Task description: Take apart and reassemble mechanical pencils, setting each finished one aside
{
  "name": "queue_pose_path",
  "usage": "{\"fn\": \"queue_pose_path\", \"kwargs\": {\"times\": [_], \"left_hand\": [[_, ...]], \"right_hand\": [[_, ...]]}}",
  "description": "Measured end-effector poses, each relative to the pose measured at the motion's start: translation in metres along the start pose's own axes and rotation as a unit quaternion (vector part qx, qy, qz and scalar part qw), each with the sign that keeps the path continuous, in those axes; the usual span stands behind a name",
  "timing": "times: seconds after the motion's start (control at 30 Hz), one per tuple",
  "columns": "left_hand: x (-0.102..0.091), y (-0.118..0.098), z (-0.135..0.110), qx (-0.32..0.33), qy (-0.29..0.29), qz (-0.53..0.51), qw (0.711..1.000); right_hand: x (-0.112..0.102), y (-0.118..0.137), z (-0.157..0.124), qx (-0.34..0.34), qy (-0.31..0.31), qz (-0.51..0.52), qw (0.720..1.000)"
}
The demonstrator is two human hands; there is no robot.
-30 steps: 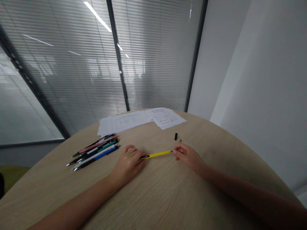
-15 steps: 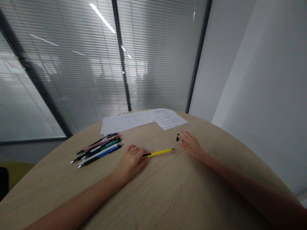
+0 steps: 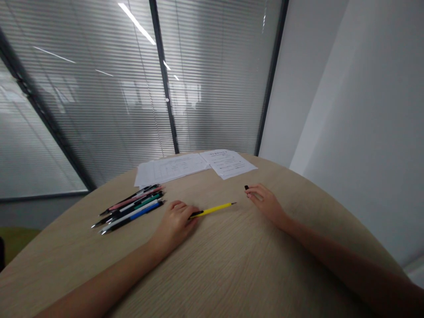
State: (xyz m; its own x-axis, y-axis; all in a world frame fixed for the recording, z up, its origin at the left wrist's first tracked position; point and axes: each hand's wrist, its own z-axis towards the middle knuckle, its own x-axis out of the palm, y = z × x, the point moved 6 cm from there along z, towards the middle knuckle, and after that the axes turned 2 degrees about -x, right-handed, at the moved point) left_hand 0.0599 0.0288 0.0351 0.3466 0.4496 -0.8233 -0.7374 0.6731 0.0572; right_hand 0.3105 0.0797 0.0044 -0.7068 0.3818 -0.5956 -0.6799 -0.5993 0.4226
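My left hand (image 3: 179, 219) rests on the table, its fingers closed around the black end of a yellow pen (image 3: 215, 209). The pen's bare dark tip points right, towards my other hand. My right hand (image 3: 265, 202) is a short way off to the right, thumb and fingertips closed on a small black pen cap (image 3: 246, 188). The fingers partly cover the cap, and a gap separates it from the pen tip. Left of my left hand lies a row of several pens, among them a blue and white pen (image 3: 137, 215), a green one (image 3: 149, 201) and a pink one (image 3: 134, 199).
White printed sheets (image 3: 172, 169) lie at the table's far edge, with another printed page (image 3: 228, 163) beside them. The round wooden table (image 3: 212, 274) stands before a glass partition with blinds (image 3: 212, 88). A white wall (image 3: 364, 110) rises on the right.
My right hand has closed its fingers on the black cap, which now tilts and sits slightly higher. The left hand keeps its hold on the yellow pen. The whole view has shifted slightly.
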Motion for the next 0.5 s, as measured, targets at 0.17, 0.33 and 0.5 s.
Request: {"fn": "queue_pose_path", "kwargs": {"times": [0.17,0.33,0.5], "left_hand": [[-0.001,0.000,0.000,0.004,-0.008,-0.012,1.000],[-0.003,0.000,-0.001,0.016,-0.016,-0.015,1.000],[-0.004,-0.002,-0.001,0.020,-0.024,-0.017,0.999]], "right_hand": [[-0.009,0.008,-0.002,0.071,-0.064,0.102,0.990],[0.003,0.017,-0.009,0.165,-0.049,0.266,0.948],[0.004,0.023,-0.016,0.237,-0.021,0.284,0.929]]}}
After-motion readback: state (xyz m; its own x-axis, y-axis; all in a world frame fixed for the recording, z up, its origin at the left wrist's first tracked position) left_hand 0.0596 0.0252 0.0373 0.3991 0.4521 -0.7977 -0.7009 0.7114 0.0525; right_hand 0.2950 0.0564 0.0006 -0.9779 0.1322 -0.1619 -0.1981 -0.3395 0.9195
